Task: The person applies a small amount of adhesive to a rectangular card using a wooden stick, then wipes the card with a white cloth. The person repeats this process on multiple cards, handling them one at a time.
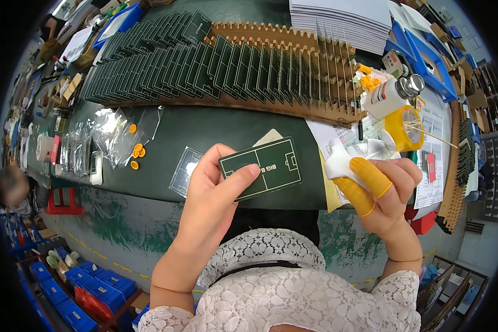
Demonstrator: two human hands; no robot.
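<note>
My left hand (205, 193) grips a dark green rectangular panel (280, 169) printed with pale football-pitch lines, its thumb lying across the face. A bunched white cloth (340, 157) is pinched in my right hand (390, 193), to the right of the panel and apart from it. Yellow finger cots (379, 178) cover two of that hand's fingers. On the table beside my left hand lies a piece with white pitch lines (183, 172), partly hidden. A pale cream piece (268, 137) shows behind the held panel.
Slotted wooden racks (337, 117) at the back hold rows of similar green panels (171, 69). A white bottle (384, 98) and a yellow holder with sticks (395, 126) stand at right. Clear plastic bags (108, 138) and loose orange-yellow finger cots (139, 150) lie left. Blue bins (99, 290) sit below.
</note>
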